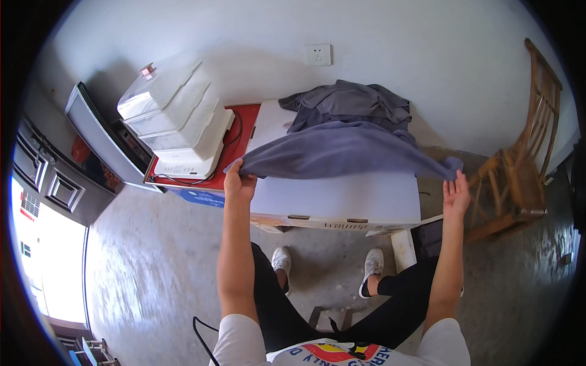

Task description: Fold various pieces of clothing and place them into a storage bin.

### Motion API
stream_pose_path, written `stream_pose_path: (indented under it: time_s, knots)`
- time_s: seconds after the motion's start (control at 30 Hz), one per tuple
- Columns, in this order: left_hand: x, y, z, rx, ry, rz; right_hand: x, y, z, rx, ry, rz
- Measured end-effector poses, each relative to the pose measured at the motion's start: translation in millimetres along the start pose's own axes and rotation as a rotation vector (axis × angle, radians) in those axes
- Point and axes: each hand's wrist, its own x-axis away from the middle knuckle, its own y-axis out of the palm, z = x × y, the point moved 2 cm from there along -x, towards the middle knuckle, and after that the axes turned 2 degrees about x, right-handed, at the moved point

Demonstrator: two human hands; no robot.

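A purple-grey cloth garment (339, 153) is stretched sideways between my two hands, slightly blurred, over a white cardboard box (339, 201). My left hand (239, 183) pinches its left end near the box's left edge. At the other end, my right hand (455, 194) grips the cloth's corner with the fingertips, out past the box's right edge. Behind the stretched cloth, a darker grey heap of fabric (352, 105) lies on the back of the box, close to the wall. Whether the two fabrics are one piece I cannot tell.
Left of the box, a white tiered electric steamer (176, 123) with clear trays stands on a red surface (249, 121), its black cord beside it. A wooden chair (522, 183) stands at right. An open-topped container (425, 238) sits below my right forearm. A wall socket (319, 54) is above.
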Motion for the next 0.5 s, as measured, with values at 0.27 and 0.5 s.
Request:
stream_pose_path:
  time_s: [0.27,0.5]
  knots:
    - [-23.1,-76.6,20.8,-0.228,0.038,0.167,-9.1,-41.8,21.9,0.529,0.087,0.155]
    - [8.6,-34.4,5.1,-0.521,0.256,0.142,8.5,12.8,42.1,0.734,-0.363,-0.014]
